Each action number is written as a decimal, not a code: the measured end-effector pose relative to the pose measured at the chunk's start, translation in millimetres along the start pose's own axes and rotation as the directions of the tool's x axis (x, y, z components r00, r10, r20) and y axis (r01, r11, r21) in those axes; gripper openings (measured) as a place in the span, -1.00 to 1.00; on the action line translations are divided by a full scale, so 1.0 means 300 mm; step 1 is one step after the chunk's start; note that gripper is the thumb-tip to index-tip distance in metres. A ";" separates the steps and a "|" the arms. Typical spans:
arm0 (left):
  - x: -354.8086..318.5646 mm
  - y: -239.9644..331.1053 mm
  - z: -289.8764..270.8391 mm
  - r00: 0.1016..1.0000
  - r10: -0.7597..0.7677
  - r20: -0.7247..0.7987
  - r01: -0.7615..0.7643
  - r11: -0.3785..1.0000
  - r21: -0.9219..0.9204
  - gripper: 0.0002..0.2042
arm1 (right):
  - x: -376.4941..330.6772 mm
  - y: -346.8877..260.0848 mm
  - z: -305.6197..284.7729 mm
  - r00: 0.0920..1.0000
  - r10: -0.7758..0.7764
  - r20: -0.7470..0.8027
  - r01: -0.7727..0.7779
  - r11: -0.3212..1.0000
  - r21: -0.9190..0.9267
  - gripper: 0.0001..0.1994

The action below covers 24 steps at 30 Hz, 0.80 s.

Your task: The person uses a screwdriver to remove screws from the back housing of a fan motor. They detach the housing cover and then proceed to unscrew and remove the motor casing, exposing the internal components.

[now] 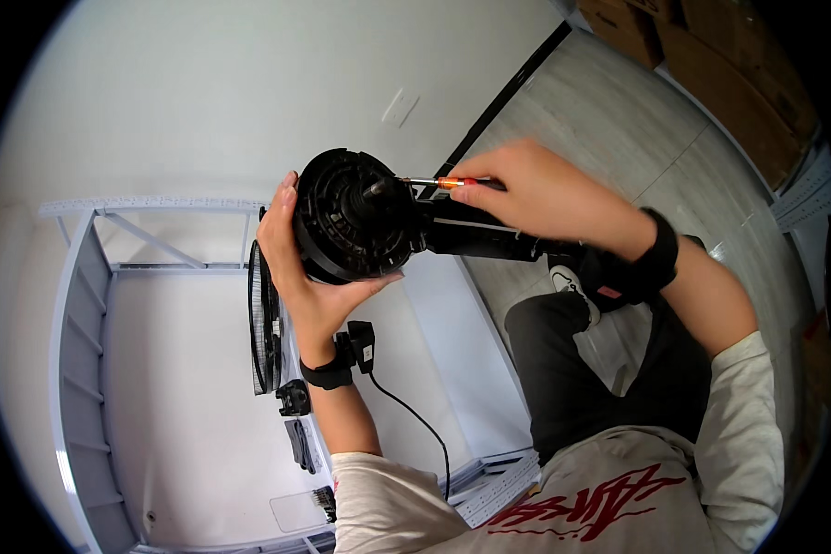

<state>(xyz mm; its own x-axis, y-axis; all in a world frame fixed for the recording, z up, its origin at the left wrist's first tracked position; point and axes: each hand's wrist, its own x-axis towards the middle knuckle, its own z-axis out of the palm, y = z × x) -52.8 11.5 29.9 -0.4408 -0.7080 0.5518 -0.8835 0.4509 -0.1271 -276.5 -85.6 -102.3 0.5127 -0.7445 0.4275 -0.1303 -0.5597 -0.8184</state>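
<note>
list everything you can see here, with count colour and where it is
fan motor housing: 1, black, round, held up at centre
screwdriver: 1, orange handle, tip at the housing
fan grille: 1, black, standing on edge on the white table
small parts: a few, black, on the table near the grille
cable: 1, black, hanging from the left wrist
cardboard boxes: several, brown, top right on the floor
wall plate: 1, white, on the wall
left hand: grips the housing rim
right hand: holds the screwdriver
</note>
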 end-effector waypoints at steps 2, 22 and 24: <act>0.004 0.007 -0.001 1.000 -0.016 -0.011 0.016 1.000 0.015 0.18 | -0.051 -0.006 0.088 0.963 -0.170 -0.209 0.072 0.910 -0.408 -0.78; -0.003 0.046 0.000 0.997 -0.069 -0.021 0.067 0.994 -0.088 0.12 | -0.029 -0.071 0.257 0.934 0.216 0.284 -0.255 -0.155 0.954 -0.60; -0.003 0.047 0.010 0.997 -0.039 -0.059 0.036 0.998 -0.055 0.08 | -0.034 -0.073 0.229 0.954 0.229 0.192 -0.158 -0.158 0.975 -0.59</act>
<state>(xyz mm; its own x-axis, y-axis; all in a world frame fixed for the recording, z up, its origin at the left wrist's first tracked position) -65.5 16.8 25.2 -0.3959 -0.6917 0.6041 -0.8885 0.4548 -0.0615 -220.6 -40.9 -115.2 0.6226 -0.7685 0.1472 0.7665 0.5611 -0.3125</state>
